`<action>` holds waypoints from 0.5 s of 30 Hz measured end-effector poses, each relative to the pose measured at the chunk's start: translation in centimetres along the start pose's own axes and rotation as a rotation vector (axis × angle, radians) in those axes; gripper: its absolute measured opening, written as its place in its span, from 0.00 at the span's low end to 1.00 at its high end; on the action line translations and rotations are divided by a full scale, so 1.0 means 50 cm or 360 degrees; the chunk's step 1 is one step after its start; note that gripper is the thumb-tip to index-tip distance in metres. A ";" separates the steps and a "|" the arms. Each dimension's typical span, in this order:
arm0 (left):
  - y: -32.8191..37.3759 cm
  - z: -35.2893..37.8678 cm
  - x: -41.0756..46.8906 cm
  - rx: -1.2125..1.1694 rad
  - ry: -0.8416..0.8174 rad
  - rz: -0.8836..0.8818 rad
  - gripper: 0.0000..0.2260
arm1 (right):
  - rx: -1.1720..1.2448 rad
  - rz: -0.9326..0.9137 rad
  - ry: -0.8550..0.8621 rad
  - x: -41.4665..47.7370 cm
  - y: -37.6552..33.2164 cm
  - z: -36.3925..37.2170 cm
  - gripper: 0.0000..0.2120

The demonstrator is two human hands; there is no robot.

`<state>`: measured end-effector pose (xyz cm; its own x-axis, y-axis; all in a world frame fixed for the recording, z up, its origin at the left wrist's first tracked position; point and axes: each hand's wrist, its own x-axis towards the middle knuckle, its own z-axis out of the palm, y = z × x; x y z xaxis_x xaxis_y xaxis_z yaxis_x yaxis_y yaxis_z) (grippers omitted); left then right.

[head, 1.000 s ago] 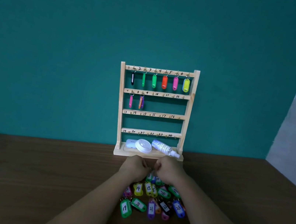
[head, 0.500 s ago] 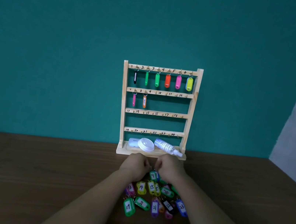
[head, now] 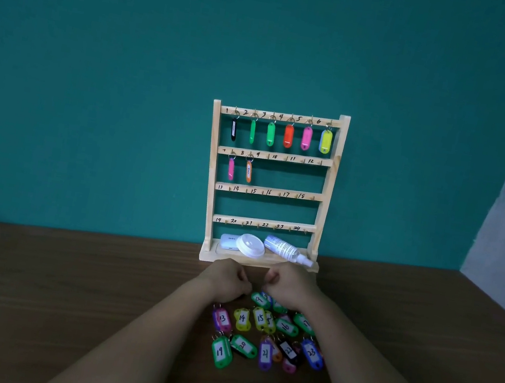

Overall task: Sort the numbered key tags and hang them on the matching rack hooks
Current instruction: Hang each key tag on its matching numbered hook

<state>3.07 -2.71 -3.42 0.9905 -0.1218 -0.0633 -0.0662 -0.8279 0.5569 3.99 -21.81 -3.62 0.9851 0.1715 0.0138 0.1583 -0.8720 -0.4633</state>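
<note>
Between rack [head: 258,263] and tags [head: 242,319], left hand [head: 225,281] beside right hand [head: 290,288]

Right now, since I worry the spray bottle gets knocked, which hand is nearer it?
Right. The right hand sits just in front of the spray bottle; the left hand is off to its left, in front of the white lid.

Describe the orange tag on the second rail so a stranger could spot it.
Find the wooden rack in front of the teal wall, then its second rail from the top. Two tags hang there, at the left end. The orange tag is the right-hand one, beside a pink tag, on hook 8.
</note>
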 end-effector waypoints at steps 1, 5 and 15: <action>-0.001 -0.002 -0.001 -0.0022 -0.0021 -0.0019 0.05 | 0.0000 -0.0003 -0.0024 -0.002 -0.004 -0.001 0.05; -0.002 -0.003 -0.005 -0.0041 -0.0097 -0.0028 0.06 | -0.0016 -0.0017 -0.0045 -0.004 -0.015 0.002 0.06; 0.011 0.006 -0.007 0.0063 -0.0085 0.0018 0.09 | -0.0061 0.0063 0.0138 0.004 -0.016 0.013 0.14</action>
<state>2.64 -3.29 -3.36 0.9819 -0.1596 -0.1019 -0.0832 -0.8472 0.5247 4.03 -20.76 -3.80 0.9925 0.0976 0.0738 0.1200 -0.8945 -0.4308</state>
